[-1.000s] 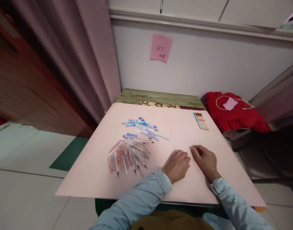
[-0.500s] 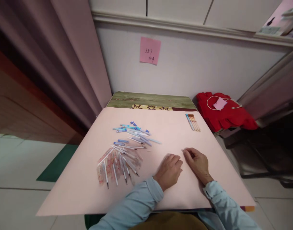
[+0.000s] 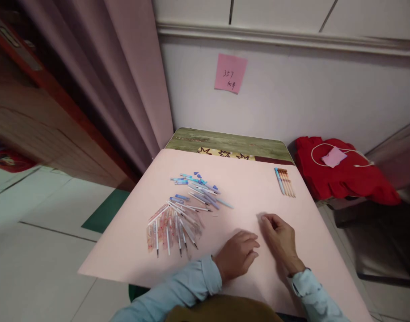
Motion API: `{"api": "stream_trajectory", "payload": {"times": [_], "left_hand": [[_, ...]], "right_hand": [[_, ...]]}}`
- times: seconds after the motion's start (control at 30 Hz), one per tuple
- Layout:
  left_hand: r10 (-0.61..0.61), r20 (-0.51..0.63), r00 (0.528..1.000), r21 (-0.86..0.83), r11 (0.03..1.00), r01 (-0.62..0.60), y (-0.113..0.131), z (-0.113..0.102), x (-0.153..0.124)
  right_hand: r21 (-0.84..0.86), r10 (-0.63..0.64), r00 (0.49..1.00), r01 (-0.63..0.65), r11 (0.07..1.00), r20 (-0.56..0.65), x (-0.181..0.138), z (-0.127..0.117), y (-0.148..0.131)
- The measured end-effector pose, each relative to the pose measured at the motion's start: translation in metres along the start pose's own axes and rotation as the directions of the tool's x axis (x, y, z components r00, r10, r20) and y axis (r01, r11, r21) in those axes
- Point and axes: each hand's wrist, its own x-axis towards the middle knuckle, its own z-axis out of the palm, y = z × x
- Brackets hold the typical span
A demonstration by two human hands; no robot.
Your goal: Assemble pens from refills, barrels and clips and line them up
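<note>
Clear, red-patterned plastic pieces (image 3: pixel 151 239) fan out near the table's (image 3: pixel 124 257) left edge among white refills (image 3: pixel 168 239); whether any refill sits inside is unclear. Blue pen parts (image 3: pixel 208 197) lie just beyond. Nearer the front edge, the left hand (image 3: pixel 236 255) has loose, released fingers; the right hand's (image 3: pixel 281 239) pinch together, contents indiscernible. Pens (image 3: pixel 285 183) line the far right corner.

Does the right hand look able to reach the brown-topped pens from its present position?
Probably yes: the brown-topped pens lie beyond the right hand, with only the pink table cover visible between them.
</note>
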Motion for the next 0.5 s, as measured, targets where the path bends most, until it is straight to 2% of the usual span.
{"api": "stream_trajectory", "payload": {"times": [0.1, 0.23, 0.37, 0.5], "left_hand": [[-0.020, -0.056, 0.998, -0.097, 0.995, 0.014, 0.007, -0.014, -0.016], [-0.111, -0.128, 0.985, -0.133, 0.987, 0.094, 0.014, -0.045, -0.038], [-0.231, -0.249, 0.941, -0.106, 0.972, 0.210, 0.015, -0.071, -0.058], [-0.341, -0.329, 0.880, -0.114, 0.940, 0.321, 0.011, -0.082, -0.072]], "right_hand": [[0.100, -0.152, 0.988, 0.148, 0.984, 0.030, 0.022, 0.022, -0.036], [0.048, -0.371, 0.912, 0.368, 0.928, 0.177, 0.058, 0.069, -0.094], [-0.115, -0.431, 0.839, 0.489, 0.865, 0.332, 0.082, 0.117, -0.137], [-0.319, -0.371, 0.794, 0.554, 0.769, 0.482, 0.092, 0.149, -0.154]]}}
